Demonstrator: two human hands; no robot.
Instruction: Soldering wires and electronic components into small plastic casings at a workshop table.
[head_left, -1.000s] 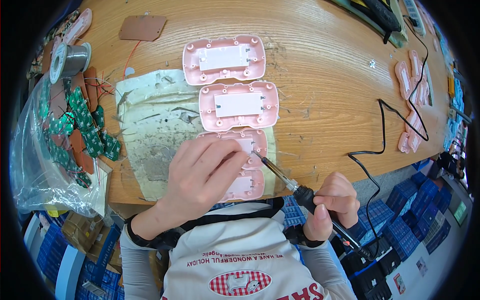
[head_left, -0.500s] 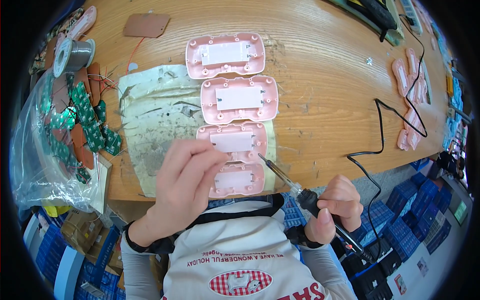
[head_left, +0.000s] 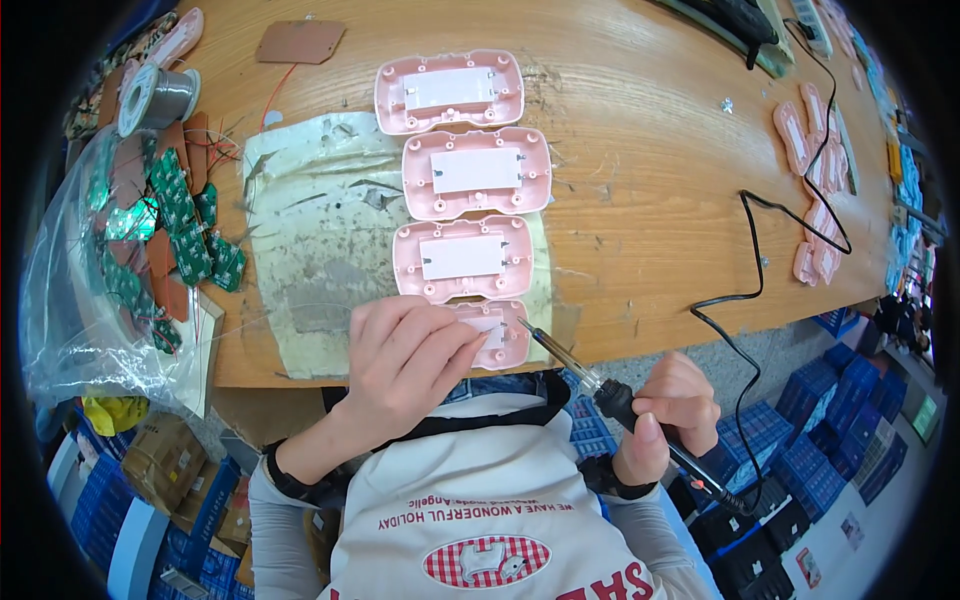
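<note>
Both hands meet over the nearest shell, iron from the right, strand from the left

Reading the clock with twelve o'clock away from the person, the nearest shell (head_left: 515, 347) lies at the six o'clock end of a row of four pink shells, partly hidden by the left hand (head_left: 400, 362). That hand comes in from seven o'clock. Its fingers are bent and held close together, and thumb and forefinger press together over the shell, seemingly pinching a thin strand (head_left: 300, 306) that runs in from nine o'clock; its end is too small to make out.

The right hand (head_left: 668, 412), at four o'clock, pinches the dark grip of the iron (head_left: 563, 358) between thumb and forefinger, its other fingers curled. It holds well back from the metal front, presumably because that part gets hot. The tip points to ten o'clock, at the shell's right rim; whether it touches cannot be told. Coming from opposite sides probably keeps the fingertips apart from the tip.

The three other shells (head_left: 476, 174) lie hollow side up, likely so that their pale inserts and small metal contacts stay within reach. The stained mat (head_left: 310, 235) beneath part of the row perhaps guards the wood. The cable (head_left: 741, 352) bends away toward two o'clock, its slack well apart from the row. At ten o'clock stands the spool (head_left: 160, 97), beside green boards (head_left: 180, 220) in a clear bag (head_left: 62, 300); more pink parts (head_left: 822, 235) lie near two o'clock
</note>
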